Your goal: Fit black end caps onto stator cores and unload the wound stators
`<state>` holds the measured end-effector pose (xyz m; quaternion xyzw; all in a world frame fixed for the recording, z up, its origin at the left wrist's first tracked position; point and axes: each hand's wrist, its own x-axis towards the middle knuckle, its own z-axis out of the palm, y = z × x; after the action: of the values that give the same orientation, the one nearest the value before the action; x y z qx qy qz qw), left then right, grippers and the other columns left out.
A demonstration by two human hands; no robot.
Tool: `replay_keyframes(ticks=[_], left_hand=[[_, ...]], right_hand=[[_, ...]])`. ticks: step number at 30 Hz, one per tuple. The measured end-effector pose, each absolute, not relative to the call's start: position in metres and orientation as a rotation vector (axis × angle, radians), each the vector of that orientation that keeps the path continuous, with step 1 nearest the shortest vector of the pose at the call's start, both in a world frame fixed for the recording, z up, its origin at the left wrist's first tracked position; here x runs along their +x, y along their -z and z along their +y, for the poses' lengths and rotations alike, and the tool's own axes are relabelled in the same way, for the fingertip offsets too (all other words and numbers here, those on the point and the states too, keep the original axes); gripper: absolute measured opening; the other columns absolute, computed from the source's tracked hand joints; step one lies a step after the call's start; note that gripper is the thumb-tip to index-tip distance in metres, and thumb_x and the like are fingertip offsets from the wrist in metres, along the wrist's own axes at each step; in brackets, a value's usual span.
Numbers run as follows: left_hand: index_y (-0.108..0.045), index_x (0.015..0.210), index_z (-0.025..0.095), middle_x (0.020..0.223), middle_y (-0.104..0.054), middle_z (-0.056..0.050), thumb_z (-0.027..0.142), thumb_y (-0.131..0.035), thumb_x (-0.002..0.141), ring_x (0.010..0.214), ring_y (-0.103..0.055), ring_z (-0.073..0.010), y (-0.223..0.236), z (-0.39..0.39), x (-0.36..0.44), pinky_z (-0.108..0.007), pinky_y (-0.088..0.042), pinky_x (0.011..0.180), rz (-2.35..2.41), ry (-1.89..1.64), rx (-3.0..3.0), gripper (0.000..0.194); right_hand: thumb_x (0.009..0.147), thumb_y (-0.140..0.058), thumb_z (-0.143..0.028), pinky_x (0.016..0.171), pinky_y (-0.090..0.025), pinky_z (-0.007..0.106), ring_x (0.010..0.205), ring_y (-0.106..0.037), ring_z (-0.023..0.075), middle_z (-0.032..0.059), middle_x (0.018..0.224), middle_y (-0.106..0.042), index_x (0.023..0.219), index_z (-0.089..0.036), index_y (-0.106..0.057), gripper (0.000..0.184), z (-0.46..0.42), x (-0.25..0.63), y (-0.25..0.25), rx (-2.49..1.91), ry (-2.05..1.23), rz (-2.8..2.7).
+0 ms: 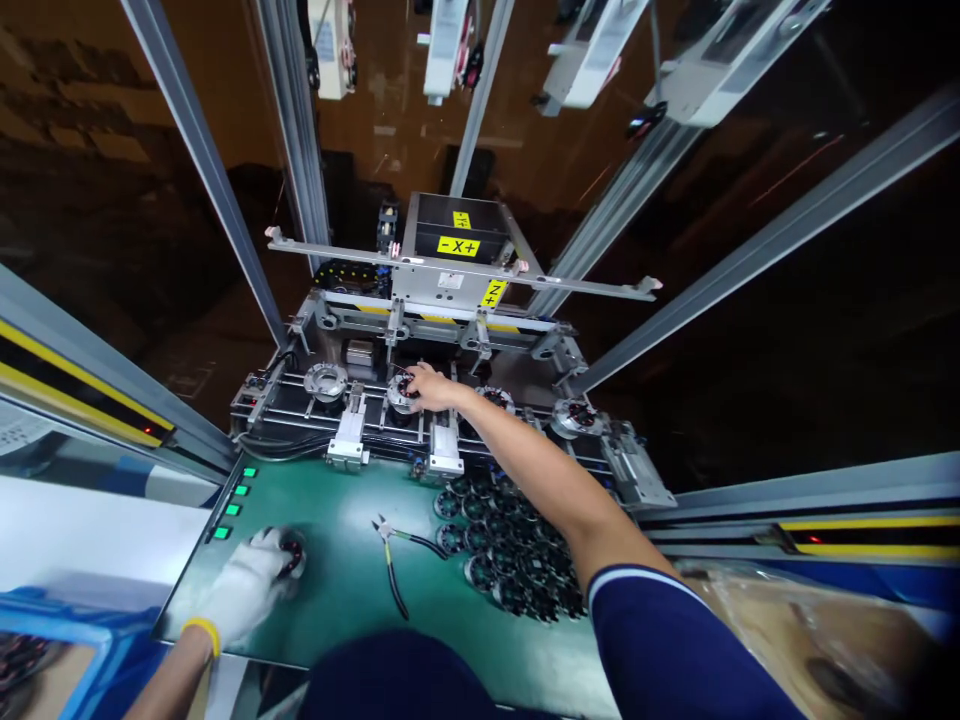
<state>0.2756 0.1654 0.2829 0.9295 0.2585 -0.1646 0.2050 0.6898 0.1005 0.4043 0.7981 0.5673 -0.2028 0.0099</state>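
- Green work surface [337,590] is spreading across the foreground, and a blue bin [97,630] is sitting off its left edge.
- Over its left side, the left hand [244,585], in a white glove with a yellow cuff, is holding a round stator-like part [292,553]; the fingers are curling closely around it.
- Diagonal cutters [385,531] are lying mid-surface, with dark handles spreading toward the near edge and the right.
- Just right of them, a cluster of dark round parts [510,550] is crowding the surface, partly hiding under the right forearm.
- Four green-lit squares [241,490] are lining the far left edge.
- Beyond, the bare right hand [429,388] is reaching to the second ring fixture [399,398] from the left; its fingers are bending over the rim, but whether they are gripping anything I cannot tell.
- Another ring fixture [325,382] is standing to its left.
- Farther back, a machine box [487,215] is showing yellow axis labels [459,246] behind a thin horizontal bar [592,284].
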Motion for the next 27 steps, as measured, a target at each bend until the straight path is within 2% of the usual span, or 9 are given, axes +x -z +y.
replay_keyframes(ticks=[4, 6, 9, 13, 15, 17, 20, 22, 27], left_hand=[[-0.079, 0.11, 0.029, 0.135, -0.068, -0.009, 0.028, -0.061, 0.076, 0.12, -0.062, -0.0339, -0.228, 0.149, 0.25, -0.043, -0.05, 0.102, 0.918, 0.463, 2.618, 0.038], [-0.077, 0.114, 0.024, 0.134, -0.067, -0.013, 0.028, -0.058, 0.08, 0.116, -0.064, -0.0341, -0.215, 0.145, 0.247, -0.043, -0.051, 0.098, 0.949, 0.45, 2.633, 0.039], [-0.076, 0.113, 0.022, 0.13, -0.068, -0.015, 0.028, -0.053, 0.086, 0.112, -0.065, -0.0328, -0.216, 0.145, 0.257, -0.041, -0.05, 0.096, 0.909, 0.411, 2.665, 0.036], [-0.075, 0.11, 0.019, 0.128, -0.067, -0.016, 0.033, -0.053, 0.089, 0.114, -0.063, -0.0322, -0.231, 0.151, 0.286, -0.04, -0.049, 0.096, 0.843, 0.396, 2.705, 0.034], [-0.073, 0.113, 0.017, 0.13, -0.065, -0.016, 0.036, -0.053, 0.09, 0.115, -0.063, -0.0301, -0.237, 0.154, 0.296, -0.038, -0.048, 0.097, 0.831, 0.417, 2.721, 0.036], [-0.073, 0.115, 0.018, 0.133, -0.063, -0.016, 0.038, -0.053, 0.091, 0.117, -0.063, -0.0284, -0.244, 0.158, 0.299, -0.036, -0.048, 0.099, 0.81, 0.438, 2.74, 0.037], [-0.075, 0.109, 0.019, 0.139, -0.06, -0.015, 0.041, -0.053, 0.091, 0.122, -0.062, -0.029, -0.269, 0.167, 0.303, -0.035, -0.049, 0.102, 0.809, 0.418, 2.764, 0.036], [-0.075, 0.112, 0.021, 0.139, -0.061, -0.013, 0.045, -0.052, 0.092, 0.124, -0.061, -0.0289, -0.299, 0.172, 0.318, -0.035, -0.048, 0.104, 0.806, 0.313, 2.779, 0.039], [-0.052, 0.145, 0.031, 0.135, -0.063, -0.009, 0.063, -0.044, 0.093, 0.118, -0.063, -0.0331, -0.396, 0.14, 0.433, -0.042, -0.052, 0.095, 0.604, 0.032, 2.869, 0.061]], right_hand=[[0.092, -0.068, -0.026, 0.124, -0.031, 0.05, 0.15, -0.032, 0.0297, 0.0151, 0.158, -0.041, 0.108, -0.013, -0.077, 0.022, 0.072, 0.654, -0.425, 2.429, 0.547, 2.097], [0.093, -0.067, -0.03, 0.124, -0.031, 0.048, 0.147, -0.036, 0.0285, 0.0148, 0.155, -0.044, 0.108, -0.013, -0.077, 0.024, 0.047, 0.608, -0.409, 2.351, 0.447, 2.441], [0.095, -0.065, -0.035, 0.109, -0.049, 0.042, 0.129, -0.054, 0.0253, 0.014, 0.143, -0.054, 0.115, -0.016, -0.073, 0.029, 0.017, 0.523, -0.344, 2.209, 0.583, 2.53], [0.093, -0.061, -0.023, 0.101, -0.053, 0.048, 0.121, -0.059, 0.0314, 0.0183, 0.135, -0.059, 0.1, -0.012, -0.074, 0.018, 0.017, 0.443, -0.254, 2.191, 0.695, 2.226], [0.096, -0.051, -0.016, 0.103, -0.05, 0.051, 0.124, -0.058, 0.0335, 0.0231, 0.137, -0.056, 0.107, -0.007, -0.072, 0.025, 0.025, 0.431, -0.232, 2.329, 0.684, 2.145], [0.099, -0.048, -0.019, 0.108, -0.046, 0.051, 0.131, -0.053, 0.0336, 0.0241, 0.146, -0.049, 0.124, -0.007, -0.065, 0.033, 0.022, 0.435, -0.223, 2.462, 0.661, 2.097], [0.095, -0.061, -0.038, 0.12, -0.036, 0.05, 0.146, -0.037, 0.0338, 0.0215, 0.159, -0.036, 0.146, -0.012, -0.05, 0.058, -0.014, 0.454, -0.216, 2.597, 0.593, 2.136], [0.09, -0.066, -0.048, 0.123, -0.029, 0.056, 0.153, -0.026, 0.0363, 0.0214, 0.163, -0.031, 0.15, -0.014, -0.045, 0.072, -0.051, 0.463, -0.208, 2.644, 0.549, 2.179], [0.095, -0.057, -0.048, 0.121, -0.029, 0.064, 0.151, -0.029, 0.0401, 0.0228, 0.164, -0.029, 0.152, -0.015, -0.044, 0.068, -0.104, 0.457, -0.177, 2.87, 0.47, 1.92]])
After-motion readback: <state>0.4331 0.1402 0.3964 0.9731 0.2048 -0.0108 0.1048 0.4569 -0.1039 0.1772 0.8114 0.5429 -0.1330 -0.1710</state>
